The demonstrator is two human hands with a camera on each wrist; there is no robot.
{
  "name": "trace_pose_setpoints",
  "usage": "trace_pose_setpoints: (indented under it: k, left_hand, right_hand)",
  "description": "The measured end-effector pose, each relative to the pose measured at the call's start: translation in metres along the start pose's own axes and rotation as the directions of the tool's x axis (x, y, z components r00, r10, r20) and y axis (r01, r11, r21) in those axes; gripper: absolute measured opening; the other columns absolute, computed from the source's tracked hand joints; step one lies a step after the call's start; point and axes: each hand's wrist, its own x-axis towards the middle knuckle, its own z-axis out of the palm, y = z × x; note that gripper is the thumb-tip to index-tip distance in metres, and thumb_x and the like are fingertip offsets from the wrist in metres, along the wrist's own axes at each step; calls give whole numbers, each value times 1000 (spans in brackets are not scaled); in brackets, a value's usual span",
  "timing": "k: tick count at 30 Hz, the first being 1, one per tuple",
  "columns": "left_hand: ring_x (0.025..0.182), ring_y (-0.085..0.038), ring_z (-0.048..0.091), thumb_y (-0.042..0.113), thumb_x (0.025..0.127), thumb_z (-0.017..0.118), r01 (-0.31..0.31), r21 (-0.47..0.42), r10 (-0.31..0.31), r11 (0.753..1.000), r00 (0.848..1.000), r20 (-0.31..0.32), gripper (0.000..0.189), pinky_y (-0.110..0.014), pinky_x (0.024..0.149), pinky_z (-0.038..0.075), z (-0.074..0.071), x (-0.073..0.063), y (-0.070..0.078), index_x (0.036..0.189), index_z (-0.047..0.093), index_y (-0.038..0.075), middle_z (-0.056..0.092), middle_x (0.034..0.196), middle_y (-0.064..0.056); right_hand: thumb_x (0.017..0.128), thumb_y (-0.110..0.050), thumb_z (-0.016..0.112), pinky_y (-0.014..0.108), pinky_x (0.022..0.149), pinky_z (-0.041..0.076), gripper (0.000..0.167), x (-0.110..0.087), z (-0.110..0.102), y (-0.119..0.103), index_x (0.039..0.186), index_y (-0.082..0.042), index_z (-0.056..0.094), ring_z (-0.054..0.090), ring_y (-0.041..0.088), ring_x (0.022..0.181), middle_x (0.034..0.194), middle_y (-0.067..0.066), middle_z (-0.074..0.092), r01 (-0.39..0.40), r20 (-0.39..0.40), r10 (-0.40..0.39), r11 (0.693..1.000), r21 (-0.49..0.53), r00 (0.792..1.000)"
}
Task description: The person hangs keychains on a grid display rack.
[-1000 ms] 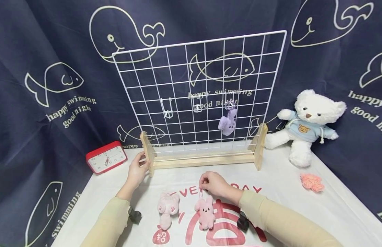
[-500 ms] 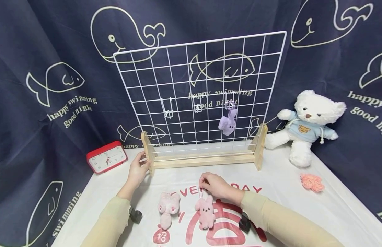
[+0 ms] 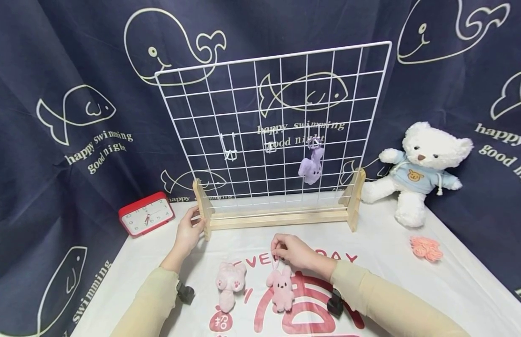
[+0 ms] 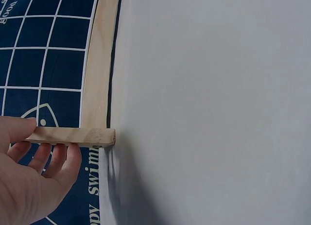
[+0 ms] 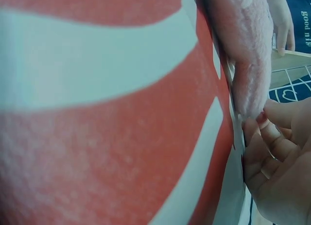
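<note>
Head view: the pink rabbit (image 3: pixel 283 291), likely soft and light, is in front of the rack (image 3: pixel 277 218), its loop, the best hold, seemingly pinched by your right hand (image 3: pixel 296 252), your left hand (image 3: pixel 188 235) gripping the rack.

Navy whale-and-fish-print cloth (image 3: pixel 260 28) fills the upper frame. A red clock (image 3: pixel 147 214) stands at centre left; at right, a white teddy bear (image 3: pixel 435 146) in a blue hoodie (image 3: pixel 430 179) sits above a coral bundle (image 3: pixel 426 248) on the tabletop (image 3: pixel 384 245).
</note>
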Motion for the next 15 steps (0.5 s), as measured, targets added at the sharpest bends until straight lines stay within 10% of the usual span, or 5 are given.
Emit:
trace_pose_setpoints:
  k: [15]
  left_hand:
    - [121,-48,56,-2,97,62,-18,-8,18,1000,1000,-8,50,-54,102,53,1,0,0,145,47,-3,55,136,-30]
  right_hand:
    - [93,-1,72,17,51,50,5,-1,-8,6,91,3,75,65,12,65,80,8,72,-35,-38,42,984,177,998]
